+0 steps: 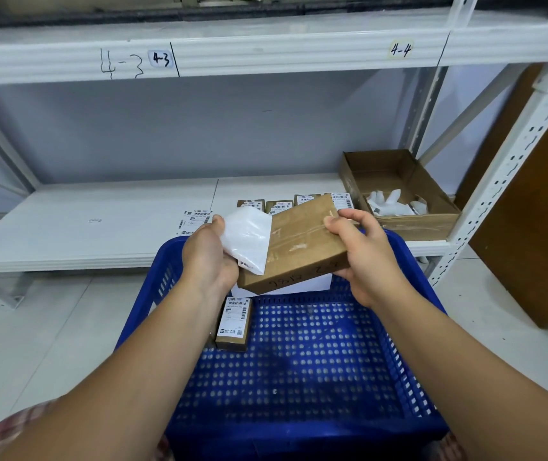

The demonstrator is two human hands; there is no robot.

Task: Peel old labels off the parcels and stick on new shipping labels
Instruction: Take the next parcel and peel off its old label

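Note:
My right hand (pixel 362 247) grips a flat brown cardboard parcel (pixel 299 244) by its right edge, held tilted above the blue basket (pixel 299 361). My left hand (pixel 207 257) pinches a white label (pixel 249 239) that is curled up and away from the parcel's left side, blank side showing. Tape strips and glue traces show on the parcel's bare top. A small labelled parcel (pixel 234 322) lies in the basket near its left wall. A white sheet (pixel 319 282) lies under the held parcel.
Several labelled small parcels (pixel 279 206) stand in a row on the white shelf (pixel 83 227), with a loose label (pixel 196 221) beside them. An open cardboard box (pixel 399 194) holding white paper scraps sits at the shelf's right end. A shelf upright (pixel 498 181) stands right.

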